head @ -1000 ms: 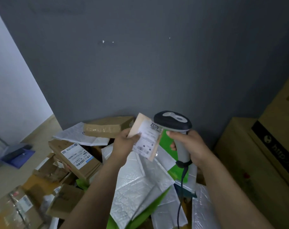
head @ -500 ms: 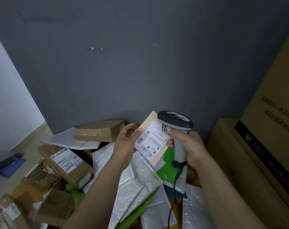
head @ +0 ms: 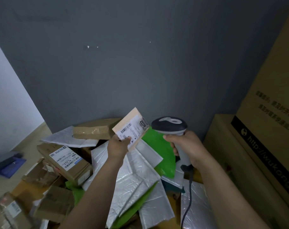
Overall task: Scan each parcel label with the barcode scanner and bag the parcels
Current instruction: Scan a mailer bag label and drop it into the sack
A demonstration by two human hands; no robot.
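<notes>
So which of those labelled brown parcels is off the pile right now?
The small flat tan parcel, pinched by the left hand beside the scanner. The longer labelled box lies in the heap.

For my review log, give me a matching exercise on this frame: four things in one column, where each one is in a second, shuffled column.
Things
1. small tan parcel
2. barcode scanner
3. long brown box
4. large cartons

Places
A. standing at the right edge of the view
B. lying low on the left, white label up
C. held up in the left hand, label toward the camera
D. gripped by its handle in the right hand

Pairs: 1-C, 2-D, 3-B, 4-A
</notes>
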